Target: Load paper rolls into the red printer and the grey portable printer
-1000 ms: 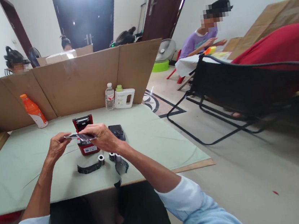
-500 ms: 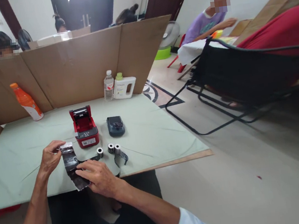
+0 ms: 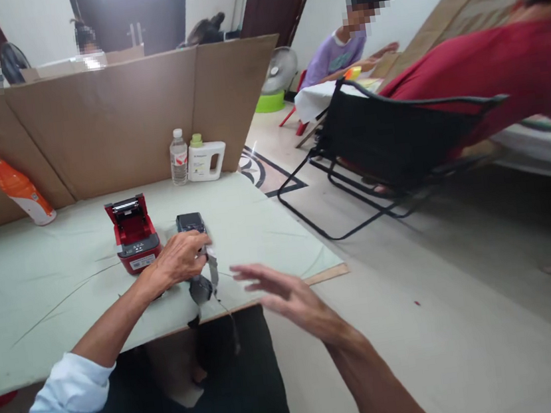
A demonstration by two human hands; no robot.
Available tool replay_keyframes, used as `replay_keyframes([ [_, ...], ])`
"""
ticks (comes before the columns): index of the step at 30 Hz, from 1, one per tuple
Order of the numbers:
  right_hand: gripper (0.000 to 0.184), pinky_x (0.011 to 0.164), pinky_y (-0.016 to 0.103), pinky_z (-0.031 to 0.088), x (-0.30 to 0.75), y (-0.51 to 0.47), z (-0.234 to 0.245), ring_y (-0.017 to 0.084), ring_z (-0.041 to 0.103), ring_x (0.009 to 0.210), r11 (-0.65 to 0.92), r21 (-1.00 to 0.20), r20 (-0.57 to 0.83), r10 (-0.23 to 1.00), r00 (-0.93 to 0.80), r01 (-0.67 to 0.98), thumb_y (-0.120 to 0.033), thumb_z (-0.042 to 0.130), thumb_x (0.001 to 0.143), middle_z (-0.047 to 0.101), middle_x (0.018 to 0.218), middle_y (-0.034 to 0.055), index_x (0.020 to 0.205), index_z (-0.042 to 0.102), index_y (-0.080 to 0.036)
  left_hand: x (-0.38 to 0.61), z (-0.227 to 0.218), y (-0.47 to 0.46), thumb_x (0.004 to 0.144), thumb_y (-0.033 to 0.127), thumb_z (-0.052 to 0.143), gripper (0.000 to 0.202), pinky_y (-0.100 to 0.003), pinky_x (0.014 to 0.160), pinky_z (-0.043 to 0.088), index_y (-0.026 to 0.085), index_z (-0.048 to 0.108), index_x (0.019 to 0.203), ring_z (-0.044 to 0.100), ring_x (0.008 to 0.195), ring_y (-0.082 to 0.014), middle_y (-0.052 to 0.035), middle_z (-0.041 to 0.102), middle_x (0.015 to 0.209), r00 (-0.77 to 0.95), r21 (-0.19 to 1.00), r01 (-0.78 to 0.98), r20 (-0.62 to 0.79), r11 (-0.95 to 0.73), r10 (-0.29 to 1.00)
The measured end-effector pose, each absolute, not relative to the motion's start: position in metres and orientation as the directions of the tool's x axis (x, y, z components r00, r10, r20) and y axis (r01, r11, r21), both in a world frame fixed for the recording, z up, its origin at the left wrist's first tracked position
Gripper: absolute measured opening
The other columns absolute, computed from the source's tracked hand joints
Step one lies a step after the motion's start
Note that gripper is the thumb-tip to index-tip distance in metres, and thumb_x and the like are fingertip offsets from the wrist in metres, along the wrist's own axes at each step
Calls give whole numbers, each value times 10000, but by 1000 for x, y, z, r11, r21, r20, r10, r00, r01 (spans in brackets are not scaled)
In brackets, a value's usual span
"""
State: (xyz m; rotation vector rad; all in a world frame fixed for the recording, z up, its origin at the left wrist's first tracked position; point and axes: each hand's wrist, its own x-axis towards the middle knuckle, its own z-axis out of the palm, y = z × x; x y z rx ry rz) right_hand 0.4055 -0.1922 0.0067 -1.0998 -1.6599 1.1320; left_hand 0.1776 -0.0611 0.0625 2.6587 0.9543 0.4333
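My left hand point(image 3: 181, 257) reaches over the table in front of the small black device point(image 3: 190, 224). Its fingers are closed on a thin greyish strip point(image 3: 214, 271) that hangs down from them. Below the hand, a crumpled dark, shiny film piece point(image 3: 200, 289) lies near the table's front edge, partly trailing over it. My right hand point(image 3: 286, 292) is raised off to the right with fingers stretched and apart, holding nothing. Left of the black device stands a red and black label printer point(image 3: 134, 244), its lid up. The left hand covers the area where small rolls lay.
A cardboard screen point(image 3: 114, 119) borders the table point(image 3: 63, 279). Against it stand an orange bottle point(image 3: 20, 191), a water bottle point(image 3: 178, 158) and a white jug point(image 3: 205, 160). On the right are a black folding chair point(image 3: 388, 145) and a person in red point(image 3: 479, 67); others sit farther back.
The wide dark strip is no longer stretched between both hands. My left hand has moved right to the black device; my right hand has moved right and opened. The view has turned right.
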Motion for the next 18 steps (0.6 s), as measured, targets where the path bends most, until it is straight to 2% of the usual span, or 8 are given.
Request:
replay_keyframes([
  [2,496,1018,443,563,412,-169,8,295,626,1283,168,-947,150,985,-86,273,-485,658,943,614,1452,100,1404,620,-307,195,61,-57,834,117,598,348,-358,915,529,191,685,1163,687,1059,-265,-107,742,1113,753,324,585,121,-743,646],
  [3,517,995,441,570,411,-156,5,297,639,1255,169,-939,161,986,-50,299,-482,684,921,620,1437,116,1393,626,-281,202,59,-56,847,141,599,357,-358,904,526,198,661,1194,684,1053,-266,-101,742,1086,761,306,594,86,-744,643],
  [7,507,870,408,597,392,-112,-23,278,701,1085,185,-931,150,980,-133,314,-465,687,890,695,1298,153,1311,666,-182,215,46,-56,846,169,607,388,-360,834,512,189,599,1234,679,986,-283,-114,717,1021,756,230,647,-71,-727,651],
  [10,391,852,378,584,379,-96,-43,271,720,993,189,-934,138,974,-181,303,-450,646,910,762,1105,143,1112,732,-126,212,36,-55,835,134,586,378,-367,830,507,190,602,1209,681,987,-295,-127,706,1039,715,223,697,-141,-682,685],
  [13,350,856,365,564,374,-91,-51,269,722,950,204,-921,149,972,-183,332,-431,601,922,786,994,105,1001,760,-130,198,33,-50,840,157,597,368,-361,866,521,204,623,1204,684,1043,-286,-115,720,1090,730,295,676,-142,-675,669],
  [16,345,884,364,553,373,-90,-51,259,723,953,197,-921,138,972,-189,337,-395,568,922,796,1006,87,1008,783,-140,172,40,-40,859,209,599,387,-377,972,522,195,650,1243,663,1159,-277,-115,720,1236,732,423,628,-38,-653,680],
  [18,343,913,368,550,373,-89,-50,262,724,985,176,-925,121,976,-179,336,-380,578,908,800,1037,95,1029,793,-141,152,45,-34,848,184,569,423,-366,964,537,187,668,1260,677,1140,-258,-108,728,1252,688,489,632,3,-602,725],
])
